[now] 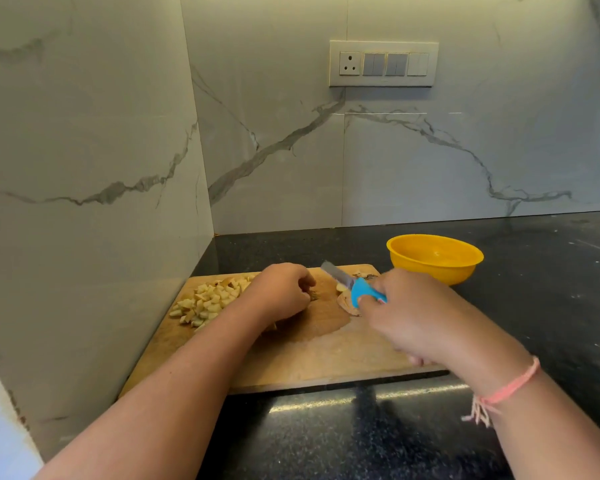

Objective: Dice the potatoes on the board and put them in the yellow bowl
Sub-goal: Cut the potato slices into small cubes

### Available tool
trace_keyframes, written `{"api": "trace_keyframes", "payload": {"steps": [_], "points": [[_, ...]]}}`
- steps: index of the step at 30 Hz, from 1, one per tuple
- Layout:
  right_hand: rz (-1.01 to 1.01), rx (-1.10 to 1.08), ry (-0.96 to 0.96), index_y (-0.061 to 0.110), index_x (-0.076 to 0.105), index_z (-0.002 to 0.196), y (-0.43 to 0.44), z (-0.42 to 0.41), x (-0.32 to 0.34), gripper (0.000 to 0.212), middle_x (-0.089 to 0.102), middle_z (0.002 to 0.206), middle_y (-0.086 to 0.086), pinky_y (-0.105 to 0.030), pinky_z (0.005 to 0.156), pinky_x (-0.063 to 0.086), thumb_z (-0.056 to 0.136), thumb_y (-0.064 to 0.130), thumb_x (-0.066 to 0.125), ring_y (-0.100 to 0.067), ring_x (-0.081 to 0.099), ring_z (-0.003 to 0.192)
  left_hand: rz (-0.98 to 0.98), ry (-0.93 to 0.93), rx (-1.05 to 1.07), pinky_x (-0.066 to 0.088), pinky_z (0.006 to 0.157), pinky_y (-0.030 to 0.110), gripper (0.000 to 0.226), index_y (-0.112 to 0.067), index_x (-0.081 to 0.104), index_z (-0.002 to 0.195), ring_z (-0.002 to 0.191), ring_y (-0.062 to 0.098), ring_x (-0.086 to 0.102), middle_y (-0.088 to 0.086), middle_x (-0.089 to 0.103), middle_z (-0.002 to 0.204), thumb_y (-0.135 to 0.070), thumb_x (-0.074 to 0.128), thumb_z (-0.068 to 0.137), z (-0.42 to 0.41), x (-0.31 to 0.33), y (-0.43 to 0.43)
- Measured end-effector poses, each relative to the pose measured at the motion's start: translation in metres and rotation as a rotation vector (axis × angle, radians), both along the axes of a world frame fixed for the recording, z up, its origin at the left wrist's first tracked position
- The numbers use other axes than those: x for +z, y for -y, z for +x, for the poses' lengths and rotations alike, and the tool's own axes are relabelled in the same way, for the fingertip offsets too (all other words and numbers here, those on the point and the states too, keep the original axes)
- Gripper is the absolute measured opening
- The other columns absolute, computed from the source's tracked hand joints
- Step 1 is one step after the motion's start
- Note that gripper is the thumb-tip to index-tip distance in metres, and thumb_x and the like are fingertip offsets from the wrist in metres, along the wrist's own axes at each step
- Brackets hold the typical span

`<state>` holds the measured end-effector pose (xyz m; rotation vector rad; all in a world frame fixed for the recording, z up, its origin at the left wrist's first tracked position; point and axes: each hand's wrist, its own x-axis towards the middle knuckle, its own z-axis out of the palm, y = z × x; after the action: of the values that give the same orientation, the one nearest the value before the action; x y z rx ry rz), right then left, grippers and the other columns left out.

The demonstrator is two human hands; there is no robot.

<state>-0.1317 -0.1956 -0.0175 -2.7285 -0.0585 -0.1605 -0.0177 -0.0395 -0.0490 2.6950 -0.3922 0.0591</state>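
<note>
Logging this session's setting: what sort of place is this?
Most likely a home kitchen: a dark speckled stone counter in a corner of marble-look wall tiles, a wooden cutting board with diced potato, and a wall socket panel.

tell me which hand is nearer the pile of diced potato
Left. The left hand sits on the board right beside the diced potato pile, just to its right. The right hand, gripping the blue knife, is farther right, nearer the yellow bowl.
</note>
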Motion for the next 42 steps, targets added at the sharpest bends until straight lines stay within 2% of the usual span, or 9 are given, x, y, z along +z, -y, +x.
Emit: {"api": "trace_keyframes", "payload": {"steps": [7, 15, 19, 21, 23, 28, 33, 38, 42], "points": [[0.055, 0.005, 0.087, 0.019, 0.051, 0.128, 0.004, 0.043, 0.01, 0.036, 0.056, 0.064, 0.0, -0.018, 0.038, 0.037, 0.096, 0.031, 0.041, -0.009, 0.049, 0.041, -0.014, -0.009, -0.033, 0.055, 0.084, 0.024, 0.029, -0.023, 0.06, 0.119, 0.092, 0.012, 0.06, -0.003, 0.061, 0.107, -0.011, 0.056, 0.092, 0.002, 0.001, -0.001], [0.119, -0.005, 0.171, 0.015, 0.056, 0.121, 0.007, 0.073, -0.01, 0.033, 0.054, 0.064, 0.002, -0.018, 0.042, 0.037, 0.097, 0.032, 0.041, -0.01, 0.05, 0.043, 0.262, 0.137, 0.101, 0.048, 0.096, 0.041, 0.018, -0.03, 0.064, 0.106, 0.102, 0.016, 0.056, -0.005, 0.065, 0.108, -0.025, 0.05, 0.095, 0.008, 0.007, -0.017], [0.154, -0.004, 0.215, 0.017, 0.057, 0.119, 0.013, 0.074, -0.014, 0.031, 0.055, 0.066, 0.003, -0.017, 0.041, 0.037, 0.097, 0.033, 0.042, -0.009, 0.051, 0.046, 0.169, 0.082, -0.017, 0.048, 0.094, 0.037, 0.02, -0.029, 0.064, 0.11, 0.103, 0.013, 0.055, -0.009, 0.062, 0.111, -0.036, 0.056, 0.094, 0.006, 0.005, -0.009], [0.162, -0.008, 0.225, 0.016, 0.057, 0.119, 0.015, 0.074, -0.015, 0.031, 0.055, 0.066, 0.002, -0.017, 0.041, 0.039, 0.097, 0.033, 0.042, -0.01, 0.051, 0.046, 0.119, 0.031, -0.118, 0.049, 0.087, 0.025, 0.021, -0.026, 0.065, 0.113, 0.098, 0.01, 0.054, -0.011, 0.057, 0.106, -0.029, 0.057, 0.094, 0.001, 0.005, -0.001], [0.164, -0.008, 0.229, 0.016, 0.057, 0.119, 0.017, 0.073, -0.017, 0.031, 0.056, 0.066, 0.001, -0.017, 0.042, 0.04, 0.097, 0.033, 0.042, -0.01, 0.052, 0.046, 0.108, 0.048, -0.155, 0.049, 0.082, 0.021, 0.02, -0.022, 0.066, 0.112, 0.093, 0.008, 0.054, -0.01, 0.053, 0.102, -0.022, 0.056, 0.094, -0.002, 0.005, 0.004], [0.172, -0.004, 0.236, 0.016, 0.058, 0.116, 0.019, 0.073, -0.019, 0.03, 0.056, 0.066, 0.001, -0.017, 0.041, 0.037, 0.097, 0.032, 0.042, -0.01, 0.052, 0.046, 0.119, 0.061, -0.056, 0.054, 0.082, 0.024, 0.014, -0.021, 0.064, 0.102, 0.093, 0.012, 0.057, -0.002, 0.059, 0.107, -0.014, 0.059, 0.091, 0.001, 0.003, 0.007], [0.186, -0.002, 0.244, 0.015, 0.058, 0.114, 0.021, 0.073, -0.021, 0.029, 0.055, 0.066, 0.001, -0.017, 0.042, 0.038, 0.097, 0.032, 0.043, -0.01, 0.051, 0.047, 0.143, 0.06, 0.055, 0.055, 0.08, 0.028, 0.024, -0.027, 0.06, 0.099, 0.092, 0.014, 0.059, -0.004, 0.061, 0.104, -0.005, 0.058, 0.089, 0.004, 0.007, -0.01], [0.194, -0.011, 0.264, 0.015, 0.058, 0.114, 0.023, 0.075, -0.022, 0.029, 0.055, 0.068, 0.002, -0.017, 0.042, 0.038, 0.097, 0.034, 0.043, -0.01, 0.051, 0.049, 0.089, 0.137, 0.132, 0.053, 0.08, 0.03, 0.022, -0.025, 0.062, 0.107, 0.092, 0.014, 0.057, -0.004, 0.062, 0.107, -0.012, 0.052, 0.093, 0.005, 0.008, -0.014], [0.2, -0.013, 0.269, 0.015, 0.058, 0.114, 0.023, 0.075, -0.023, 0.029, 0.055, 0.069, 0.002, -0.017, 0.043, 0.039, 0.097, 0.034, 0.043, -0.01, 0.052, 0.049, 0.085, 0.064, 0.064, 0.054, 0.088, 0.03, 0.024, -0.025, 0.059, 0.116, 0.097, 0.011, 0.058, -0.006, 0.061, 0.11, -0.022, 0.058, 0.092, 0.003, 0.004, -0.009]]}}
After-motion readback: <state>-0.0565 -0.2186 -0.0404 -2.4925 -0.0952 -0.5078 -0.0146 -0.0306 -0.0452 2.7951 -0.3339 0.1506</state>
